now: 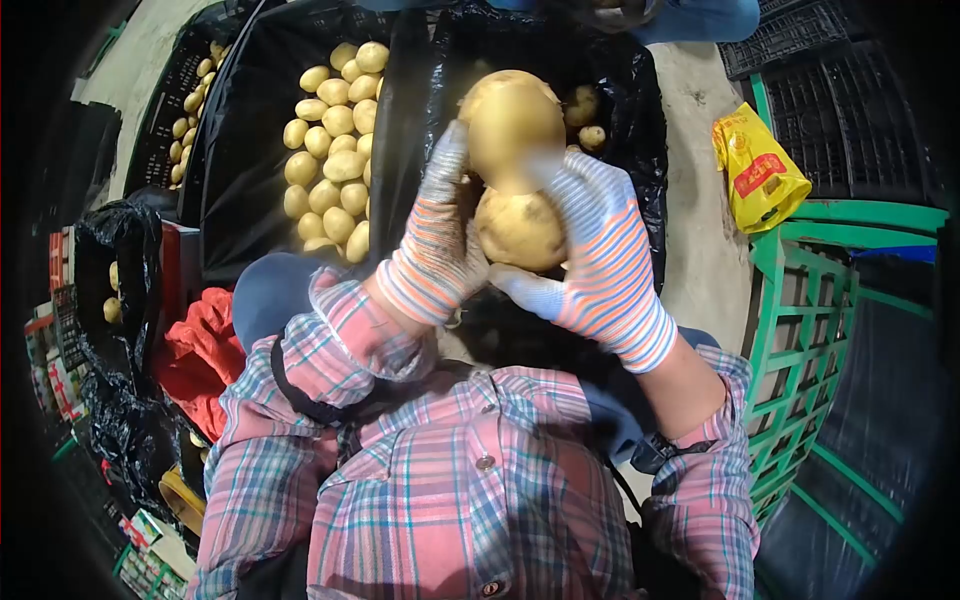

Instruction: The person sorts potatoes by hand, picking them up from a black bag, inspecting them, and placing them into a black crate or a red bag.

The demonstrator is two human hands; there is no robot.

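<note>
A large potato (512, 118), partly blurred, and a second potato (518, 232) just below it are held between my two gloved hands. My left hand (438, 225), in a striped, soiled glove, closes on their left side. On the other side my right hand (598, 245), in a cleaner striped glove, wraps round them with its thumb under the lower potato. Both are above a crate lined with black plastic (640, 75), where a few potatoes (582, 105) lie in shadow.
To the left, a black-lined crate (245, 150) holds many potatoes (338, 155); another crate with potatoes (185, 140) stands beyond it. A red cloth or bag (202, 350) lies by my left knee. On the right are a yellow bag (762, 170), black crates (840, 110) and a green crate (800, 350).
</note>
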